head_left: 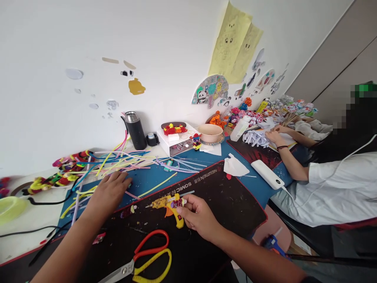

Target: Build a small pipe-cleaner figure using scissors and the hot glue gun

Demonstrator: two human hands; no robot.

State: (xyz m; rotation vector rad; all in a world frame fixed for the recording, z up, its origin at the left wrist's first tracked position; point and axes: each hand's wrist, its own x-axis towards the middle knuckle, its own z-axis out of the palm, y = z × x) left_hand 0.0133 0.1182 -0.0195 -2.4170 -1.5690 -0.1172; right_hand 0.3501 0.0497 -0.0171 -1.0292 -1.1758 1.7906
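Observation:
My right hand (202,218) pinches a small fuzzy pipe-cleaner piece (178,203), dark purple with pale yellow and lilac ends. Just behind it a yellow glue gun (161,202) lies on the black mat, its nozzle pointing left. My left hand (111,190) reaches palm down over the blue tabletop, fingers stretched toward the loose pipe cleaners (129,159). A second small purple piece (128,212) rests on the mat between my hands. Nearer to me lie scissors (134,264) with one red and one yellow handle, blades apart.
A black thermos (135,131) stands by the wall, left of a white box (176,143) and a pinkish bowl (210,133). Finished fuzzy figures (69,167) lie at left. On the right, a person's hands (275,135) handle white paper strips, near a white power bank (267,174).

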